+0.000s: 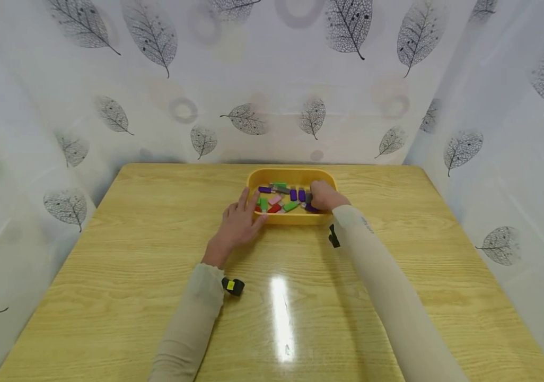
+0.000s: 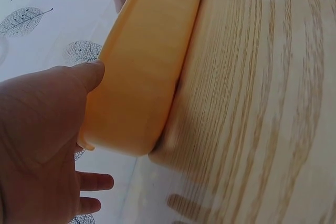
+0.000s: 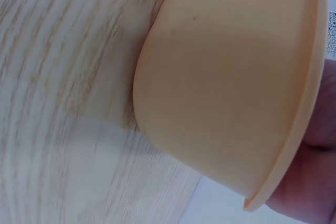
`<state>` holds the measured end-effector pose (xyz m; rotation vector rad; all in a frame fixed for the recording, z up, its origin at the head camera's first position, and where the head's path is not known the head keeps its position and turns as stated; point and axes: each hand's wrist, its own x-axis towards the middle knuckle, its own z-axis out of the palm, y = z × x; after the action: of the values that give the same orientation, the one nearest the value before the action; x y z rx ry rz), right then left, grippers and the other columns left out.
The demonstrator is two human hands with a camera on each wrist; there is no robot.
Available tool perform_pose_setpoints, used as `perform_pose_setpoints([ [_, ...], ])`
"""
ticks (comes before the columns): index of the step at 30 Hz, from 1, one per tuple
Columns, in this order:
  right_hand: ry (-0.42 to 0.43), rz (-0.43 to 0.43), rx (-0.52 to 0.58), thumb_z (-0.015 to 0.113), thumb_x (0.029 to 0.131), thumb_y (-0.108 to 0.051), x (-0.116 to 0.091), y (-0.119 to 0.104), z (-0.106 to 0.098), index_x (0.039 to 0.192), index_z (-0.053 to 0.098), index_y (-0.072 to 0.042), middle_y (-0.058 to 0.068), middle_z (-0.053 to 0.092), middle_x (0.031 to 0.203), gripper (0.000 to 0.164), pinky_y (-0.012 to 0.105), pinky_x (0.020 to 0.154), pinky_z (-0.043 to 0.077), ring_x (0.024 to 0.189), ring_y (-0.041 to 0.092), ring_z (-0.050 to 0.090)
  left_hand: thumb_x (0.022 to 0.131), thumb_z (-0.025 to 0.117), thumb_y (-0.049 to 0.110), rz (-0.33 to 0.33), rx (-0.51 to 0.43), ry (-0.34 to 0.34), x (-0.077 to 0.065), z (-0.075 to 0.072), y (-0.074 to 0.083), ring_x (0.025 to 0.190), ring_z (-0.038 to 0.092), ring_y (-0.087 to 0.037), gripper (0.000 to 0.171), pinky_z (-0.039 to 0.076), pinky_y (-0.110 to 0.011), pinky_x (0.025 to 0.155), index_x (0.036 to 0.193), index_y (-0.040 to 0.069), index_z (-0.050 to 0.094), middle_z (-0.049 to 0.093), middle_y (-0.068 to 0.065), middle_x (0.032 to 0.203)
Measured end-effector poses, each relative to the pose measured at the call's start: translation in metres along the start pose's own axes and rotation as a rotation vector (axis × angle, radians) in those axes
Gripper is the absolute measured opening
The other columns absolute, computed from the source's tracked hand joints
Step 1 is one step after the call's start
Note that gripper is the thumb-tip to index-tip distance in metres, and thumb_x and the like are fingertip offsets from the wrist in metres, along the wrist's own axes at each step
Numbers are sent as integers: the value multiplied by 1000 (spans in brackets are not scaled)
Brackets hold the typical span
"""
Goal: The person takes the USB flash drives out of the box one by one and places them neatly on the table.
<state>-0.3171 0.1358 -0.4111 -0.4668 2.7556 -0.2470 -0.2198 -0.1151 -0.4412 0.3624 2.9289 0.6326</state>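
A yellow plastic bin [image 1: 291, 219] stands near the far edge of the table and contains several USB sticks, among them a pink stick [image 1: 275, 200], a green stick [image 1: 291, 206] and a red stick [image 1: 274, 208]. My left hand [image 1: 237, 224] rests at the bin's left front corner. Its thumb [image 2: 93, 73] touches the rim, and two other fingers extend straight below. Inside the right end of the bin, my right hand [image 1: 325, 196] reaches down with bent fingers. A grey USB stick [image 1: 308, 197] is right by its fingertips, which are hidden; I cannot tell whether they pinch it.
The wooden table [image 1: 157, 254] extends in front of the bin and to both sides. A white curtain [image 1: 272, 79] with leaf prints hangs behind and beside it. Each sleeve cuff has a black strap [image 1: 234, 287] near it.
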Motion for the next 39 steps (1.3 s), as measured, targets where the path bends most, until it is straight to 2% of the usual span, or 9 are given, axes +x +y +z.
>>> perform_pose_setpoints([
  [5, 10, -6, 27, 58, 90, 0, 2, 4, 2, 84, 57, -1, 9, 52, 77, 6, 31, 65, 40, 71, 21, 47, 103, 39, 50, 1, 6, -4, 0, -1, 0, 142, 25, -48, 74, 17, -61, 116, 161, 19, 5, -7, -12, 167],
  [10, 56, -20, 44, 61, 90, -3, 1, 6, 6, 84, 60, 0, 16, 57, 93, 7, 36, 71, 42, 78, 24, 48, 103, 38, 51, -1, 7, -12, 1, 0, 0, 142, 25, -48, 75, 16, -61, 116, 161, 20, 3, -8, -11, 167],
  [13, 70, -16, 52, 60, 90, -3, 1, 6, 7, 83, 60, 0, 16, 55, 94, 7, 35, 71, 42, 78, 24, 48, 103, 38, 52, -2, 5, -14, 1, 0, 0, 143, 24, -48, 74, 16, -61, 117, 161, 21, 2, -8, -11, 167],
  [21, -14, 6, 66, 67, 86, -6, 3, 5, 1, 91, 61, 0, 11, 57, 83, 10, 32, 65, 42, 73, 22, 51, 103, 39, 52, -3, 7, -11, 1, -1, -1, 142, 24, -48, 75, 16, -61, 116, 161, 21, 4, -8, -11, 167],
  [30, -15, -13, 39, 66, 86, -5, 3, 3, 0, 88, 58, -2, 9, 56, 80, 9, 31, 63, 41, 71, 21, 50, 103, 41, 50, 4, -6, 4, 0, 0, -2, 142, 25, -49, 74, 17, -62, 116, 161, 19, 7, -6, -12, 167],
  [39, -41, 11, 69, 69, 87, -8, 2, 4, -3, 91, 60, -1, 10, 56, 82, 13, 31, 65, 41, 74, 22, 51, 102, 41, 51, -8, -2, -5, 0, 0, -1, 142, 24, -48, 75, 17, -62, 116, 161, 20, 5, -7, -11, 167],
])
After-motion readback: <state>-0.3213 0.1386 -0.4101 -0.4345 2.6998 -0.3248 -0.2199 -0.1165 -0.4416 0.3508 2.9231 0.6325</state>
